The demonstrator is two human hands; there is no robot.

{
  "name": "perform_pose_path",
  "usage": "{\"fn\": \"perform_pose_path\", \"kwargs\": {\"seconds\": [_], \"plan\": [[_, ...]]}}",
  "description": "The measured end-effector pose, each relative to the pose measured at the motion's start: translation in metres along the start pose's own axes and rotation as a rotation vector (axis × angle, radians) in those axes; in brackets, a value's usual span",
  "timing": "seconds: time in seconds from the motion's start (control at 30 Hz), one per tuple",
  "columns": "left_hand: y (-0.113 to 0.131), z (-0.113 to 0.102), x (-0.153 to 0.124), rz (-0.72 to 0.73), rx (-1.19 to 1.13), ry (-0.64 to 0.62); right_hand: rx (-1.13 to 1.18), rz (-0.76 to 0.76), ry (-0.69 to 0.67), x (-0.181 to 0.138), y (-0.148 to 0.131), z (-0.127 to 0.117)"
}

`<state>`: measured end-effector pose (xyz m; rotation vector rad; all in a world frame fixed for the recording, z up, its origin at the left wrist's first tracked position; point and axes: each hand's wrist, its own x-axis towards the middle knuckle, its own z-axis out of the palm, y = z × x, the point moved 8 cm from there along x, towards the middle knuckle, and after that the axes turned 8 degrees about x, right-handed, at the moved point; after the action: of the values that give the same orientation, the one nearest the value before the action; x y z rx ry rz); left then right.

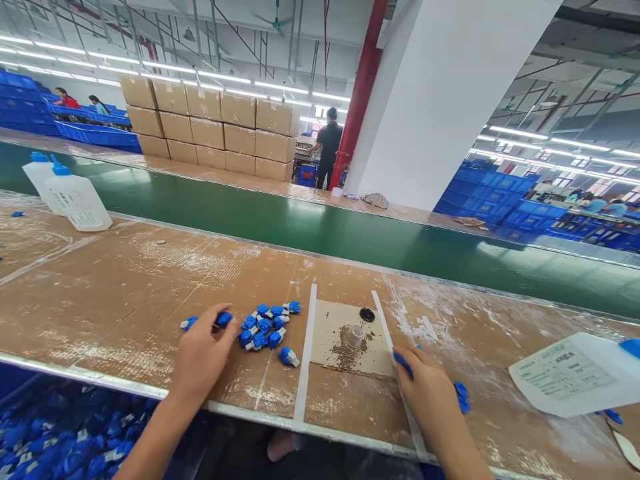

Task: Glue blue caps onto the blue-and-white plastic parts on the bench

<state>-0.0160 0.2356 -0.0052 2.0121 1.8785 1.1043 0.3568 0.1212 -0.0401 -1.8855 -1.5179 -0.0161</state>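
Pinching a blue part between narrowed fingers, the left hand is over a scuffed brown surface — just beside a cluster of blue-and-white parts. Across a speckled mat between white tape strips, the right hand has its fingers curled around a second blue part. Beyond, a green belt crosses the room — brown cartons stacked behind it, a white pillar and red pipe rising alongside, strip lights overhead.

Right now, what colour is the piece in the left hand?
Blue where visible; the piece shows best in the head view.
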Motion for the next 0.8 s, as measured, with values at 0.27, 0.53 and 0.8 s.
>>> {"fn": "perform_pose_path", "kwargs": {"seconds": [0.27, 0.53, 0.8], "plan": [[-0.043, -0.003, 0.024, 0.211, 0.384, 0.106, -0.090, 0.012, -0.145, 0.018, 0.012, 0.016], [0.035, 0.001, -0.012, 0.410, 0.211, 0.047, 0.197, 0.060, -0.187, 0.001, -0.005, 0.009], [0.087, 0.054, -0.074, 0.543, 0.292, -0.278, 0.172, -0.168, -0.002, -0.043, -0.022, 0.016]]}}
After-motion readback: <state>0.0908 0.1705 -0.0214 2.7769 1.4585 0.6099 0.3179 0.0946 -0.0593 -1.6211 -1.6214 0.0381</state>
